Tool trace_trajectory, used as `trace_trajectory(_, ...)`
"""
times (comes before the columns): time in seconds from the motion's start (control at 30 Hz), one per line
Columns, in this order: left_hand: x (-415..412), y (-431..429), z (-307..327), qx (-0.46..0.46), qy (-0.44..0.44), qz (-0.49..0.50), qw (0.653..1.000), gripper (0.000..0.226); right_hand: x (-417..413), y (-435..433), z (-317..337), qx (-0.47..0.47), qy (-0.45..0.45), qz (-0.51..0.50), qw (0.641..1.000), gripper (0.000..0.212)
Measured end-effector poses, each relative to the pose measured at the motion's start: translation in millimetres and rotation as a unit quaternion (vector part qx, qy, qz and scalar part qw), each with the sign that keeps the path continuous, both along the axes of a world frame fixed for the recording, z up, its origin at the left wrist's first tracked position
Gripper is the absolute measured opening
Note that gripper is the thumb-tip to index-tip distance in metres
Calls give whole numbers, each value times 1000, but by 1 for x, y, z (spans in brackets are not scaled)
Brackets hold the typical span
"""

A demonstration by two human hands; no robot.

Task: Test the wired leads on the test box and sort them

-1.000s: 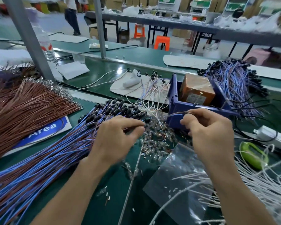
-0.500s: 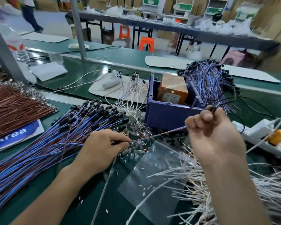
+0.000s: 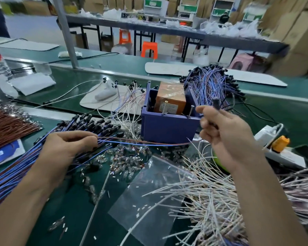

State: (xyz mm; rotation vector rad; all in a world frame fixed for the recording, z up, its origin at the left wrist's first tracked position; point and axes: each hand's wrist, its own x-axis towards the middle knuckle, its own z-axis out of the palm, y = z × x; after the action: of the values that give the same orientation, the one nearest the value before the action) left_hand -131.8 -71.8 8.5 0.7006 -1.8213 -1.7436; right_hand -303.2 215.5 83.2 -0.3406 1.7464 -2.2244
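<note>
A blue-and-brown wired lead [image 3: 142, 142] stretches between my two hands in front of the purple test box [image 3: 167, 128], which holds an orange-brown block [image 3: 171, 97]. My left hand [image 3: 68, 148] pinches the lead's wire end over the big pile of blue leads [image 3: 25, 167]. My right hand [image 3: 226, 132] is raised to the right of the box and grips the lead's black capped end, which sticks up above the fingers. A second heap of blue leads [image 3: 210, 84] lies behind the box.
Brown wires [image 3: 7, 126] lie at far left, white wires [image 3: 212, 192] at lower right, a clear plastic bag [image 3: 149, 196] and small glass parts [image 3: 128, 157] in the middle. A white power strip with an orange plug [image 3: 279, 142] sits at right. A steel post [image 3: 66, 32] rises behind.
My right hand has risen and moved right with the lead's capped end, away from the box front. The lead is drawn out longer between the hands. The view has shifted right.
</note>
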Motion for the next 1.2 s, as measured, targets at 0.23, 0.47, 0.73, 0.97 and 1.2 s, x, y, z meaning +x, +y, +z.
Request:
trace_trajectory(0.23, -25, 7, 16, 191, 166, -155, 955, 19, -2, -5, -4, 37, 46, 84, 995, 37)
trace_trajectory(0.47, -70, 74, 39, 25, -22, -207, 978, 31, 9, -24, -18, 120, 37, 162, 979, 18)
trace_trajectory(0.73, -99, 95, 40, 6, -12, -182, 983, 6, 7, -29, -35, 130, 20, 123, 984, 8)
trace_trajectory(0.97, -103, 93, 40, 30, 26, -200, 979, 32, 13, -38, -40, 88, -36, 132, 987, 7)
trace_trajectory(1.2, -101, 92, 44, 113, 34, -169, 979, 28, 12, -35, -32, 82, -33, 133, 987, 18)
